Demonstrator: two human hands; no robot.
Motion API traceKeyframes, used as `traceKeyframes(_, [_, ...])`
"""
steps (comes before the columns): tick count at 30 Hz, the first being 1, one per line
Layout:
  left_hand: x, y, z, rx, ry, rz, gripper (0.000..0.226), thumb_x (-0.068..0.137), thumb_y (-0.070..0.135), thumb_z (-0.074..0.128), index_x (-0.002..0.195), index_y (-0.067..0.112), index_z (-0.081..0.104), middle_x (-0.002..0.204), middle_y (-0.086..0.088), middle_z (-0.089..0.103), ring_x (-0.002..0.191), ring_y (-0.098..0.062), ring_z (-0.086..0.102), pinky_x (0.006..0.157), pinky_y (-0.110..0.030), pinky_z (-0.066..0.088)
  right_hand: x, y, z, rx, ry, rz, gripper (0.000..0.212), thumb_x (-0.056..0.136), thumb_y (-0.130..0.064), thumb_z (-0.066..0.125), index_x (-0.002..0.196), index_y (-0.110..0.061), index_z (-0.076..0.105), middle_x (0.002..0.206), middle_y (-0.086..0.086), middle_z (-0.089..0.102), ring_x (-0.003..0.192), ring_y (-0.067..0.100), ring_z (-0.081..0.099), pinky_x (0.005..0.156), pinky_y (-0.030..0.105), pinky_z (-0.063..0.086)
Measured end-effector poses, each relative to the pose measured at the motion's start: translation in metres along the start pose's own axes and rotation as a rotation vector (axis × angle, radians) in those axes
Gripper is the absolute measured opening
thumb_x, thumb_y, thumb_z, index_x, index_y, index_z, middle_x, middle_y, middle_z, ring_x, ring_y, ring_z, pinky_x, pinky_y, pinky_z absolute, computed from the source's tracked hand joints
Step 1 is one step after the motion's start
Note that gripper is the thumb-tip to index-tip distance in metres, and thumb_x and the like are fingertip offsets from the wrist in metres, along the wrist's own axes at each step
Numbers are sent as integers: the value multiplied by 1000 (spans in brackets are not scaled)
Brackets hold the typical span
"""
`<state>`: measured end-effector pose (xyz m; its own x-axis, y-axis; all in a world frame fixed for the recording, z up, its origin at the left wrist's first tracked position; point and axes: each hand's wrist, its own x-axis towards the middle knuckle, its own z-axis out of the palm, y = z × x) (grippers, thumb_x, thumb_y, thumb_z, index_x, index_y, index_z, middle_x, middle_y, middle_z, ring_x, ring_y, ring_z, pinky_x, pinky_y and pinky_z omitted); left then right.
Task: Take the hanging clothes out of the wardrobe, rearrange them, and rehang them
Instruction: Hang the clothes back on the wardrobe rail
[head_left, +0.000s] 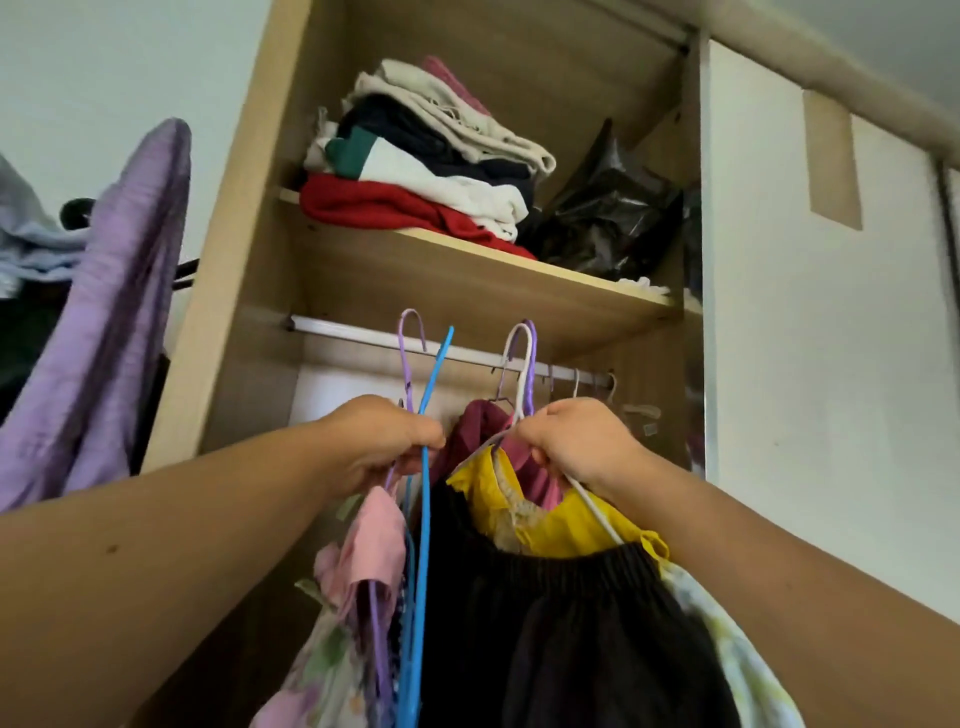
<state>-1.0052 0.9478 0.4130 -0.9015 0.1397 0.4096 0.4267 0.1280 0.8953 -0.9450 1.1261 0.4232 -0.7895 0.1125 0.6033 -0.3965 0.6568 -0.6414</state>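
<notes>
Both hands are raised before the open wardrobe (244, 260), just under the hanging rail (337, 328).

Left hand (387, 441): fingers curled tight round the necks of a purple hanger (404, 364) and a blue hanger (426, 519). A pink garment (374, 535) and floral cloth (322, 675) hang below it.

Right hand (582, 441): fingers curled, gripping a white hanger (592, 506) with another purple hook close behind it. Beneath hang a yellow garment (566, 525), a maroon garment (478, 421) and a black ribbed garment (545, 623).

The hooks reach level with the rail; cannot tell whether any sits on it.

The shelf (467, 260) above carries folded clothes (431, 156) and a black plastic bag (608, 218).

A lilac garment (104, 312) hangs outside, to the left
</notes>
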Motion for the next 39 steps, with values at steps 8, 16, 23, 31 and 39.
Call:
traceKeyframes(8, [73, -6, 1, 75, 47, 55, 11, 78, 11, 66, 70, 7, 60, 34, 3, 50, 27, -5, 46, 34, -10, 32, 79, 7, 35, -57, 80, -45, 25, 84, -18, 61, 60, -16, 54, 52, -4, 50, 30, 0, 43, 33, 10, 34])
traceKeyframes(16, [177, -17, -7, 121, 86, 93, 13, 76, 13, 63, 65, 7, 58, 35, -2, 49, 29, -13, 40, 42, -16, 31, 168, 23, 70, -56, 166, -90, 27, 81, -18, 62, 56, -20, 54, 46, -10, 50, 39, 2, 46, 39, 13, 38])
traceKeyframes(23, [238, -19, -18, 132, 87, 146, 11, 78, 13, 65, 69, 7, 61, 39, -2, 52, 49, -18, 47, 57, -26, 37, 225, 36, 81, -13, 211, -90, 23, 81, -16, 62, 59, -18, 56, 57, -2, 57, 55, 13, 54, 58, 27, 49])
traceKeyframes(31, [264, -13, -5, 12, -9, 128, 18, 82, 21, 74, 85, 8, 62, 42, 6, 58, 35, -2, 55, 55, -19, 42, 274, 50, 74, -52, 176, -95, 21, 84, -17, 60, 63, -15, 56, 60, -1, 55, 50, 10, 48, 41, 15, 39])
traceKeyframes(39, [297, -12, 1, -96, 72, 155, 17, 83, 6, 71, 71, 3, 58, 54, -3, 54, 29, -3, 49, 32, -12, 37, 332, 55, 84, -319, 112, -97, 23, 86, -26, 58, 85, -5, 68, 83, 13, 63, 77, 26, 57, 56, 26, 42])
